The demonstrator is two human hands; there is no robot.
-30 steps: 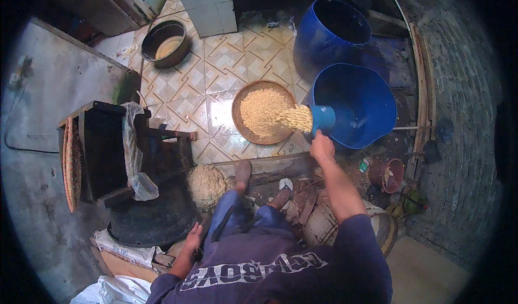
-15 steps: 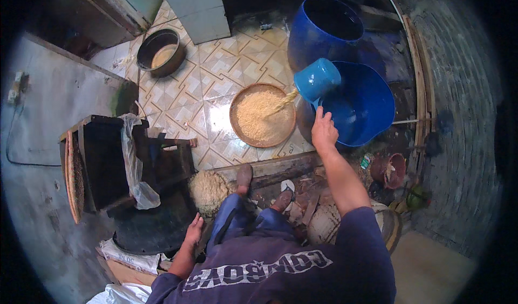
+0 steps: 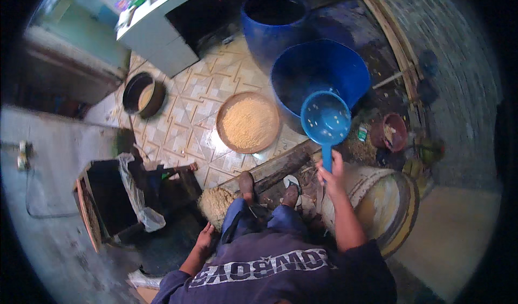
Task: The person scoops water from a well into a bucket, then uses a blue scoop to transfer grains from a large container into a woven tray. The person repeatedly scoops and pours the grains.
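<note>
From my remote station I record the right hand (image 3: 332, 173) with fingers closed around the handle of a blue scoop (image 3: 326, 123). The right forearm reaches away from the body, leaning slightly left toward the wrist. The scoop's mouth faces up, with a few pale pieces stuck inside; its bowl overlaps the near rim of a wide blue tub (image 3: 353, 76), and I cannot tell whether they touch. Left of the scoop, a round tray (image 3: 276, 120) rests on the tiled floor (image 3: 186, 107), bearing pale yellow grain (image 3: 247, 123). The left hand (image 3: 204, 237) hangs low at the near left, fingers extended and holding nothing visible, just beside a pale heap (image 3: 216, 205).
</note>
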